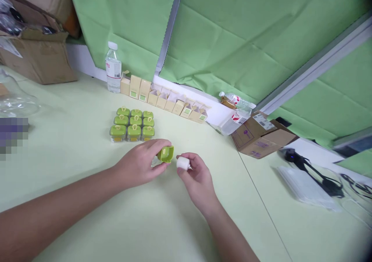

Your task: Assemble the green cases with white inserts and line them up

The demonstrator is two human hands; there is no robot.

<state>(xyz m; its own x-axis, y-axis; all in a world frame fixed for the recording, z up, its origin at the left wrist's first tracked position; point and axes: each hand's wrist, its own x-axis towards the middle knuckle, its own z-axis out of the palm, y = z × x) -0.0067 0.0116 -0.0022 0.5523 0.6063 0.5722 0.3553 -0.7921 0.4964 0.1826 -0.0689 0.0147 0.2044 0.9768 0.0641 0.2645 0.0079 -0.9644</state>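
Observation:
Near the middle of the table, my left hand [142,163] is closed around a small clear container with a green top [166,154], tilted so that the green, hollow square end faces right. Just beside it, my right hand [200,180] pinches a small white rounded piece [183,163] between thumb and fingers. A narrow gap separates the two pieces. Behind my left hand stand several small clear containers with green lids [134,130] in tidy rows, each lid bearing a small loop on top.
Along the wall runs a row of small beige boxes [161,99], several with open flaps. A water bottle [113,67] stands at its left end. Plastic bottles [234,120], a cardboard box [260,135], clear bags [305,188] and black cables [325,182] lie right. Another carton [43,58] sits far left.

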